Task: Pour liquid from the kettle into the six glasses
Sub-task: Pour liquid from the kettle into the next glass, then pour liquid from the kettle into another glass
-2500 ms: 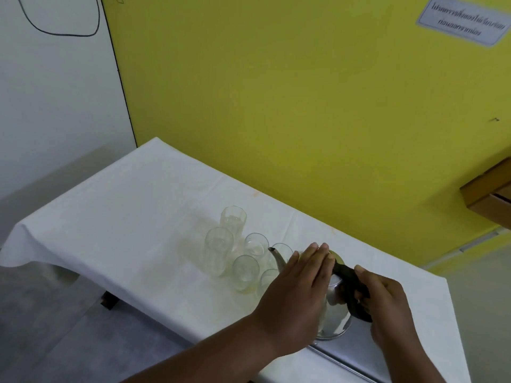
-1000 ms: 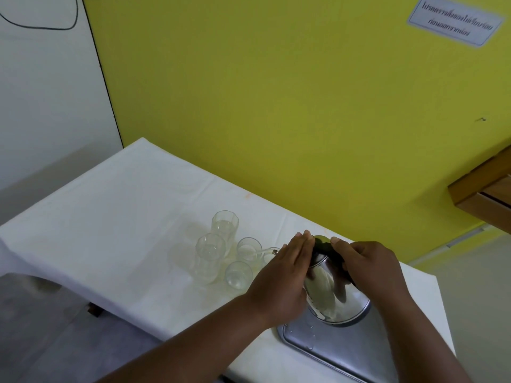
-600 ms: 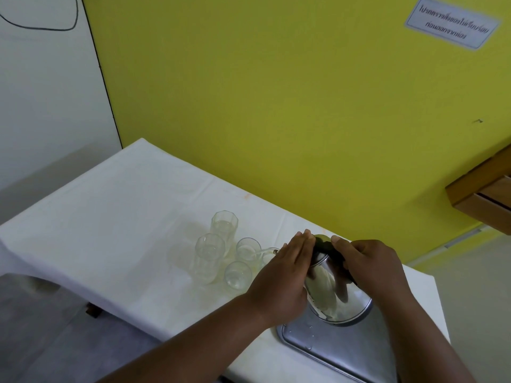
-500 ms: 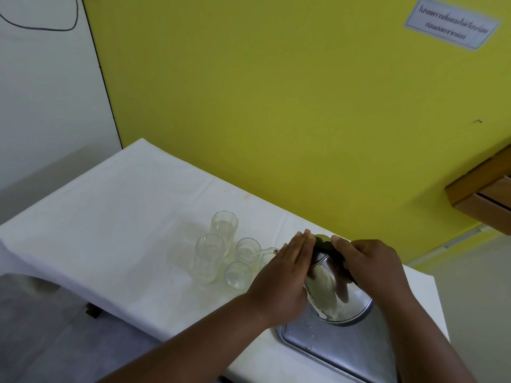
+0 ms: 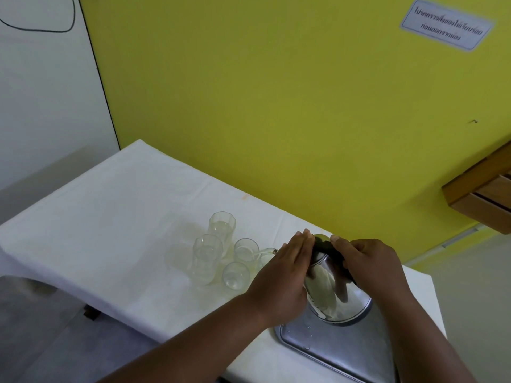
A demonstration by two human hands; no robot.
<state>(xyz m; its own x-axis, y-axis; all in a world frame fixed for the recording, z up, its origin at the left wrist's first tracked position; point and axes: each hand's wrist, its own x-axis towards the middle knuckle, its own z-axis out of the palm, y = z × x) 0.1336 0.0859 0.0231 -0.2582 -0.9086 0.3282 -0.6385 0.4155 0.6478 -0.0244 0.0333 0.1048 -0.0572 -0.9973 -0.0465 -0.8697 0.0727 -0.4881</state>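
A shiny steel kettle [image 5: 336, 297] is tipped to the left above a metal tray [image 5: 345, 346], its base lifted toward me. My right hand [image 5: 367, 261] grips its black handle. My left hand [image 5: 282, 277] lies flat against the lid and left side. A thin stream runs from the spout into a small glass [image 5: 245, 248]. Clear glasses stand clustered left of the kettle: a tall one at the back [image 5: 222, 225], another tall one [image 5: 206, 258], a short one in front [image 5: 236, 275]. My left hand hides part of the cluster.
The table wears a white cloth [image 5: 96, 217] and stands against a yellow wall [image 5: 276, 106]. A wooden shelf [image 5: 484, 197] juts out at the right. A paper sign [image 5: 445, 24] hangs high on the wall. The cloth's near edge drops to the floor at the left.
Since 2.5 s ago the kettle went from nearly upright to steeply tipped leftward, baring the tray beneath. Over the last second both hands and the kettle have stayed almost still.
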